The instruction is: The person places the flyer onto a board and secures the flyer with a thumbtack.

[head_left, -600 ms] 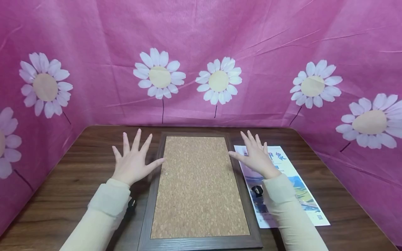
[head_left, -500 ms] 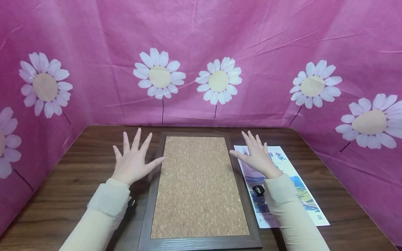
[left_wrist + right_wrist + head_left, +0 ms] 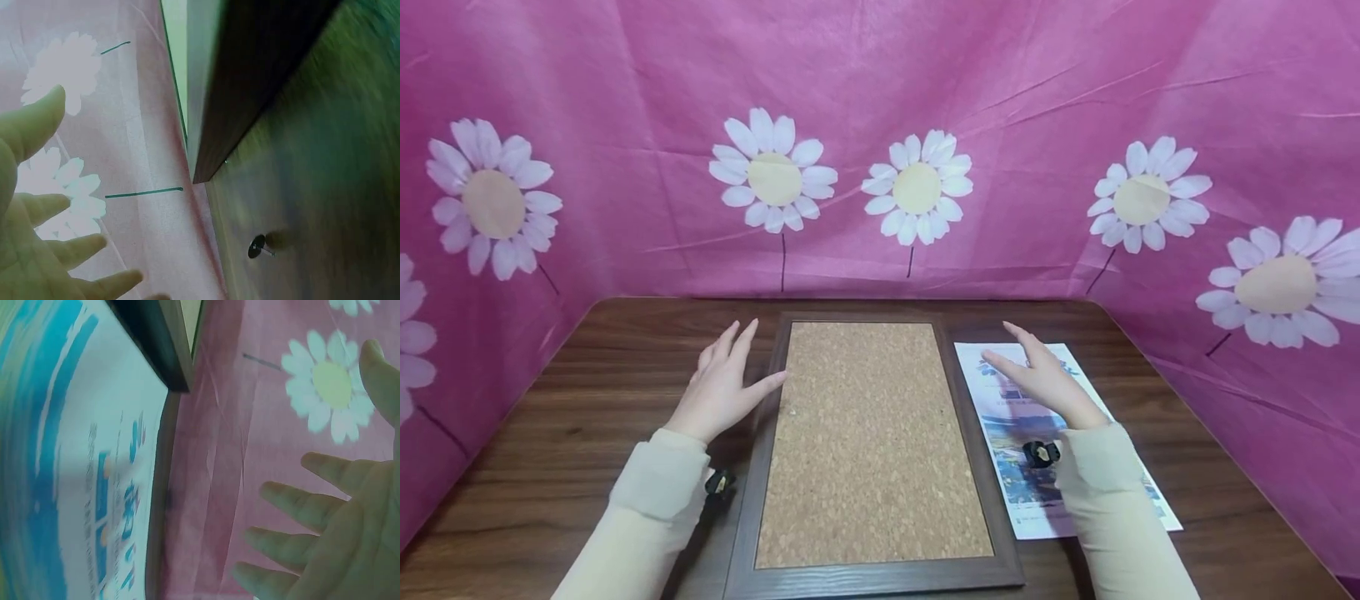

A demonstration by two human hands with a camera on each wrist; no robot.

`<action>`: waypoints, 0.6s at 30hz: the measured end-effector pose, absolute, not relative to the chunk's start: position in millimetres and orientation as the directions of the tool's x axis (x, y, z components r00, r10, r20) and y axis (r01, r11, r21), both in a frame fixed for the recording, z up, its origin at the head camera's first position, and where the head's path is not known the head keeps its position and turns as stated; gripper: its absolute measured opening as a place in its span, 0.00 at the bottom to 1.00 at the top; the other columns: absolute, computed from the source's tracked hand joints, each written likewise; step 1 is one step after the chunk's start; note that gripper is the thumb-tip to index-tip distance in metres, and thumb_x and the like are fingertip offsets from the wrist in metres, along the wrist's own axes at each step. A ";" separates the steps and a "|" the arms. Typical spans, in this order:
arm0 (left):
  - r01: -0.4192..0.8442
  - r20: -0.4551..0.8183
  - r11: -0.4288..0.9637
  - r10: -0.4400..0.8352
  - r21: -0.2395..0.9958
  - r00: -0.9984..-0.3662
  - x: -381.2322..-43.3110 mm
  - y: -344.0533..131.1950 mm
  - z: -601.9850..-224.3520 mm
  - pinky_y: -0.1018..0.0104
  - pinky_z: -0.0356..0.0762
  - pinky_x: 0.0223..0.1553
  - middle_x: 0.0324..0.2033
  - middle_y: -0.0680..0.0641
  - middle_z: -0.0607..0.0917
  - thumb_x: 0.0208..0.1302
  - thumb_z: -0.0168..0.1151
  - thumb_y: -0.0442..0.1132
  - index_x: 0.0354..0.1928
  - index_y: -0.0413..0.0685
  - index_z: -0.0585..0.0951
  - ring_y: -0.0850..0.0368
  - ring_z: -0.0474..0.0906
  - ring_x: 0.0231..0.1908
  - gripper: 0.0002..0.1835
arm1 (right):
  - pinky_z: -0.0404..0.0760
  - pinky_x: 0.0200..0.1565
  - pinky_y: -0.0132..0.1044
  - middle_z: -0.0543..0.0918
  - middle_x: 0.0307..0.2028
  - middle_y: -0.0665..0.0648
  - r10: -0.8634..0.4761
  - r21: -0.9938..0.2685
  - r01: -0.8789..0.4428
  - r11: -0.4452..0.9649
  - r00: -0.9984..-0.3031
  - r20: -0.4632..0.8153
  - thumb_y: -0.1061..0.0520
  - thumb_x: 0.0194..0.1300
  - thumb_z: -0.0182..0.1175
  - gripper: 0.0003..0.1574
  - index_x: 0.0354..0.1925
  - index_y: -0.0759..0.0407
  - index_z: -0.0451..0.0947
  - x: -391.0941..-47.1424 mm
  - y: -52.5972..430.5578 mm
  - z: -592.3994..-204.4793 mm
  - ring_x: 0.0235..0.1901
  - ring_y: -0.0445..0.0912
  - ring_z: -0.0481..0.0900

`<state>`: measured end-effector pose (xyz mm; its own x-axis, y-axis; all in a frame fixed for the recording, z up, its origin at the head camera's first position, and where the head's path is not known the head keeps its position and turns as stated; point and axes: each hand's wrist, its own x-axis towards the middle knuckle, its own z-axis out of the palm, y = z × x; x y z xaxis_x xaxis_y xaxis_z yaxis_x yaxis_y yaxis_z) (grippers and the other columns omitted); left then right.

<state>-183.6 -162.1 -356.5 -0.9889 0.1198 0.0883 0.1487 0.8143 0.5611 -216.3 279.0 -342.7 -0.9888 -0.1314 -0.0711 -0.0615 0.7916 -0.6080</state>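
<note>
Between the two hands lies a cork board (image 3: 872, 450) in a dark brown wooden frame (image 3: 880, 577). My left hand (image 3: 718, 393) is at the board's left side, holding nothing, its thumb tip overlapping the frame's left edge in the head view. Over the printed poster (image 3: 1022, 433) on the right is my right hand (image 3: 1051, 382), fingers extended and nothing in its grasp; the hand and sleeve hide part of the sheet. In the left wrist view a dark flat-headed thumbtack (image 3: 257, 246) lies on the table beside the frame, its pin sticking out sideways.
The dark wood-grain table (image 3: 550, 450) is walled by a pink cloth (image 3: 1037, 75) printed with white daisies, at the back and both sides. A small black wrist camera (image 3: 1041, 454) sits below the right wrist, and another black camera (image 3: 719, 482) below the left.
The right hand has shifted to the right, away from the board's frame. Both hands have turned, so their spread fingers now overlap in the head view. The head view has shifted slightly.
</note>
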 end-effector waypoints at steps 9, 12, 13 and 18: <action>0.111 0.021 0.760 0.127 0.640 -0.992 -182.0 -165.4 -362.0 0.25 0.58 0.62 0.74 0.31 0.51 0.66 0.59 0.63 0.80 0.55 0.42 0.26 0.48 0.71 0.51 | 0.56 0.65 0.73 0.50 0.76 0.70 -0.056 -0.635 0.015 0.772 -0.994 -0.092 0.30 0.71 0.49 0.55 0.79 0.59 0.42 -204.7 301.3 -344.1 0.73 0.71 0.49; 0.124 0.019 0.753 0.146 0.646 -0.989 -183.7 -166.9 -363.5 0.26 0.58 0.63 0.74 0.29 0.51 0.67 0.60 0.61 0.80 0.52 0.43 0.25 0.49 0.71 0.51 | 0.55 0.65 0.73 0.51 0.75 0.71 -0.044 -0.642 0.024 0.766 -0.995 -0.090 0.31 0.72 0.49 0.55 0.78 0.61 0.43 -203.7 307.5 -343.5 0.73 0.71 0.48; 0.129 0.019 0.748 0.153 0.651 -0.988 -183.9 -167.6 -364.2 0.27 0.59 0.63 0.73 0.29 0.52 0.67 0.60 0.60 0.80 0.50 0.44 0.26 0.52 0.70 0.51 | 0.55 0.65 0.73 0.51 0.75 0.71 -0.039 -0.645 0.030 0.764 -0.995 -0.092 0.31 0.72 0.49 0.55 0.78 0.61 0.43 -202.9 309.7 -343.9 0.73 0.71 0.48; 0.145 0.022 0.722 0.177 0.676 -0.984 -185.3 -171.7 -366.0 0.35 0.69 0.60 0.71 0.29 0.56 0.66 0.62 0.59 0.78 0.44 0.48 0.30 0.67 0.64 0.50 | 0.56 0.64 0.74 0.52 0.75 0.72 -0.013 -0.649 0.056 0.758 -0.995 -0.100 0.30 0.71 0.49 0.56 0.78 0.60 0.42 -201.9 319.3 -345.7 0.73 0.71 0.48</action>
<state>-185.3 -171.7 -366.0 -0.9840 0.1766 0.0219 0.1447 0.7223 0.6763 -201.9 319.3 -345.7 -0.9949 -0.0127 -0.0999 0.0555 0.7584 -0.6494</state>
